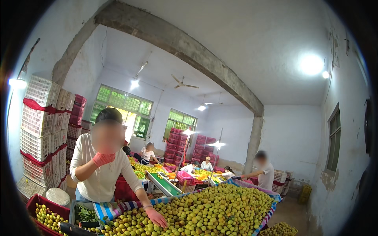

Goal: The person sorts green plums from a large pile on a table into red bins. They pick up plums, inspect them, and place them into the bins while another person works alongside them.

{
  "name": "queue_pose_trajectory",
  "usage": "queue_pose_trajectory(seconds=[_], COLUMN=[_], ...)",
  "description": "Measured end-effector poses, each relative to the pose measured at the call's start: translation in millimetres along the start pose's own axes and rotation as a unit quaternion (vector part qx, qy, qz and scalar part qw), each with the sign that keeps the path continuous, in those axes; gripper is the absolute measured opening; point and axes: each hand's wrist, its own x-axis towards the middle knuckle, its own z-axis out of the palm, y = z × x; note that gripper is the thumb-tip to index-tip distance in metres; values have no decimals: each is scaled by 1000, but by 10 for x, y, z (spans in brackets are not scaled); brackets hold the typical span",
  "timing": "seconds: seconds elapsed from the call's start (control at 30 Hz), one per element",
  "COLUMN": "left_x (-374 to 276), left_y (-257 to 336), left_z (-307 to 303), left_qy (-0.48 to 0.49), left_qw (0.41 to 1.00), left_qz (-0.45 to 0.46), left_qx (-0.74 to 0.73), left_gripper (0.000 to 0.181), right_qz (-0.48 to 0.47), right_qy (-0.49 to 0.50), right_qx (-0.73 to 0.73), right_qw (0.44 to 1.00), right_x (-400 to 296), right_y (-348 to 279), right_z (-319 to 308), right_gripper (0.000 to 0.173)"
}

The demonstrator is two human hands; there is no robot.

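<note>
Neither of my hands can be made out. Before me a big heap of small yellow-green fruit fills a sorting bed lined with a striped plastic sheet. Across from me, a person in a white long-sleeved top rests one pink-gloved hand on the fruit. That person's other pink-gloved hand is raised to the face. A dark object, too cut off to identify, lies at the lower left edge. Near it are a grey bin of green leaves and a red-lined crate of fruit.
White plastic crates stand in tall stacks at left, by a white bucket. A green conveyor belt runs behind the bed. At right another person reaches toward the bed. A fruit crate sits lower right. Several people work farther back.
</note>
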Motion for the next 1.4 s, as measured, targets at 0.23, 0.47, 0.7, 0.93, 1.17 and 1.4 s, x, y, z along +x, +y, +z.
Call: queue_pose_trajectory(seconds=[0.23, 0.47, 0.7, 0.93, 1.17, 1.4], left_x=[-11, -28, -16, -29, -32, -12], left_y=[-29, 73, 120, 105, 137, 117], left_z=[-10, -106, -155, -145, -178, -156], left_qy=[7, 8, 3, -2, 11, 16], left_qw=[1000, 1000, 1000, 1000, 1000, 999], left_qz=[15, 16, 16, 6, 19, 29], left_qx=[4, -12, 7, 5, -5, -7], left_gripper=[53, 53, 53, 52, 52, 51], right_qz=[39, 26, 18, 11, -3, 12], right_qy=[-17, 3, 0, 1, 23, 7], right_qx=[27, 32, 41, 45, 31, 31], right_qw=[999, 999, 999, 999, 999, 999], right_x=[-322, -335, -293, -265, -253, -223], right_y=[-432, -381, -296, -259, -245, -260], right_z=[-589, -555, -415, -392, -377, -385], right_gripper=[55, 54, 50, 46, 44, 44])
